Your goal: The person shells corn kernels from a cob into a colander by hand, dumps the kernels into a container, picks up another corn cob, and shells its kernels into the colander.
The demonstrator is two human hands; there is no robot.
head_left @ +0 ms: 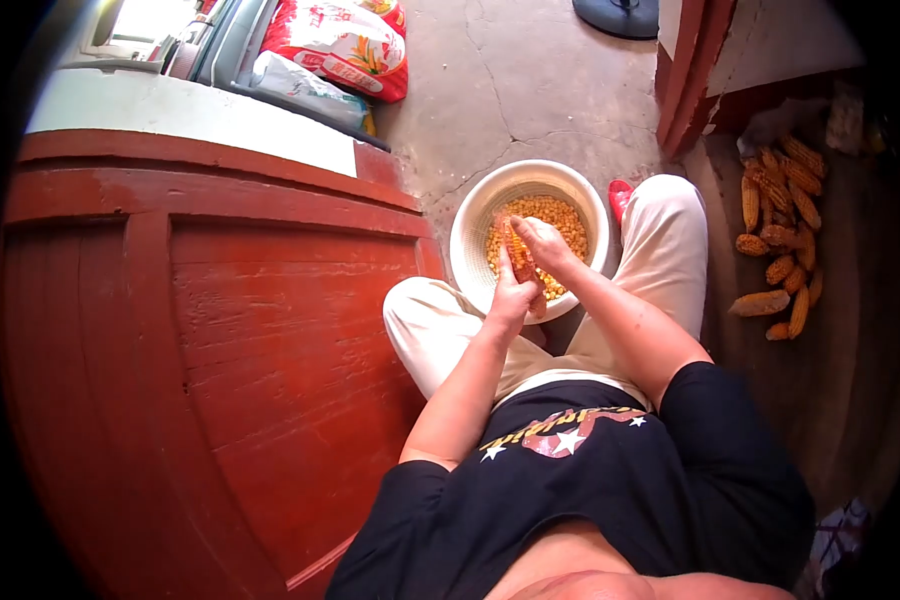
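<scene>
Between my knees stands a white plastic basket (pixel 465 205) with loose yellow corn kernels (pixel 562 215) in it. Over the basket, a corn cob (pixel 517 246) is gripped in my left hand (pixel 511 297), its fingers closed around the lower part. My right hand (pixel 543 244) is closed against the cob's upper part from the right. Part of the cob looks reddish and bare, while yellow kernels show along its middle. My fingers hide much of it, and I cannot tell whether a second cob is in my grip.
Several corn cobs (pixel 782 190) lie piled to the right, beside a red door frame (pixel 692 80). A red wooden panel (pixel 300 370) stands close on the left. Red and white bags (pixel 340 45) sit at the upper left. A dark round base (pixel 620 15) rests on the concrete floor (pixel 530 90).
</scene>
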